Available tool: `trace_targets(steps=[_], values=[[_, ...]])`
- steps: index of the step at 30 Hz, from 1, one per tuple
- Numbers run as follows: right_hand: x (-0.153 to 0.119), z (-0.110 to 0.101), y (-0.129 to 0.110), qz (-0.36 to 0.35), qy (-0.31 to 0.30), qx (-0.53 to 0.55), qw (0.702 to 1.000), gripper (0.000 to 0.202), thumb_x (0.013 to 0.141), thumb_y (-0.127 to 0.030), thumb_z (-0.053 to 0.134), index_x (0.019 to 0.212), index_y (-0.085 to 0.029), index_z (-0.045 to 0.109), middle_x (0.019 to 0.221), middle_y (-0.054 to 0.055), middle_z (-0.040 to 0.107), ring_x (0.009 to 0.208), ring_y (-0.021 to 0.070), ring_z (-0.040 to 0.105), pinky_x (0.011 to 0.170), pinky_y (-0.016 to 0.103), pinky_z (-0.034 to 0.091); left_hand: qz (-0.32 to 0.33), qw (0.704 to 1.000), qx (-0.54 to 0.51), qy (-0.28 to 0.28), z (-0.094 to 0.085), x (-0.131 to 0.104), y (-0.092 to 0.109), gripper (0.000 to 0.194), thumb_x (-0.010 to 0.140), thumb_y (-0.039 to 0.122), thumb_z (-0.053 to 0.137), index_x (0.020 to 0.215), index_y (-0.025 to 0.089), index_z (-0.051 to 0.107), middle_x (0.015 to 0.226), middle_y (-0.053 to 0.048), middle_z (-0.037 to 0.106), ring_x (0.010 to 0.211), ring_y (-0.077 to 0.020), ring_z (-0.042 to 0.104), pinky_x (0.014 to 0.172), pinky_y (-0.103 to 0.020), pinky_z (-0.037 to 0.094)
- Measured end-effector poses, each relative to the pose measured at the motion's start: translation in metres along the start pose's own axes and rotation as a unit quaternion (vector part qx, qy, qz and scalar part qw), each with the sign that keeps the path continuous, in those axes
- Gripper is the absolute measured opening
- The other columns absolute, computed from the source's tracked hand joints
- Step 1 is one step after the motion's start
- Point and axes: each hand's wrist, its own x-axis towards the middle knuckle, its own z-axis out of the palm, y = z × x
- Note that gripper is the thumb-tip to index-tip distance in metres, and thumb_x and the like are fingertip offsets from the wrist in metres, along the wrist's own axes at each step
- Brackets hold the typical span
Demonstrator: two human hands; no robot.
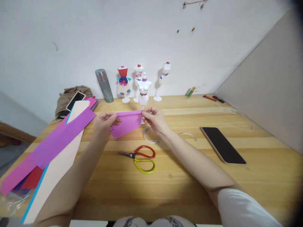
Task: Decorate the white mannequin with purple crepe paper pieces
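Stretched between my two hands is a piece of pink paper [127,124], its top edge folded over in a narrow strip. My left hand [107,123] pinches its left end, and my right hand [153,119] pinches the right end of the fold. Directly behind the paper stands a small white mannequin [143,90] with a purple neck band and a brown waist band; its base is partly covered by my right hand. Below the paper lie scissors [134,155] with one red and one yellow handle, blades slightly apart. A white ring of tape [151,141] rests by my right wrist.
Purple and pale sheets [61,142] are piled at the left. A grey flask [104,85], a dressed mannequin [123,81] and two other mannequins stand along the wall. A dark tablet or phone [223,145] lies at the right. A glue stick [191,91] leans at the back.
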Motion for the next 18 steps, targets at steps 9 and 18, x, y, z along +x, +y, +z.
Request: trace_targets(steps=[9,18], values=[[-0.0010,0.0012,0.0017,-0.012,0.020,-0.014,1.000,0.032,0.051,-0.031,0.088,0.068,-0.018,0.065,0.050,-0.004,0.062,0.045,0.0068,0.054,0.042,0.017,0.041,-0.009,1.000,-0.022,-0.007,0.0005,-0.0006,0.0005,0.030,0.058,0.034,0.086,0.071,0.016,0.065,0.056,-0.001,0.070,0.055,-0.0161,0.070,0.058,-0.025,0.055],[0.0010,-0.0010,0.0049,-0.005,0.000,0.006,1.000,0.037,0.050,-0.035,0.090,0.069,-0.018,0.063,0.051,-0.004,0.062,0.043,0.0062,0.052,0.041,0.017,0.039,-0.008,0.999,-0.026,-0.022,-0.0013,-0.0003,0.0009,0.035,0.052,0.029,0.089,0.075,0.015,0.067,0.063,-0.003,0.074,0.062,-0.0158,0.073,0.065,-0.025,0.058]])
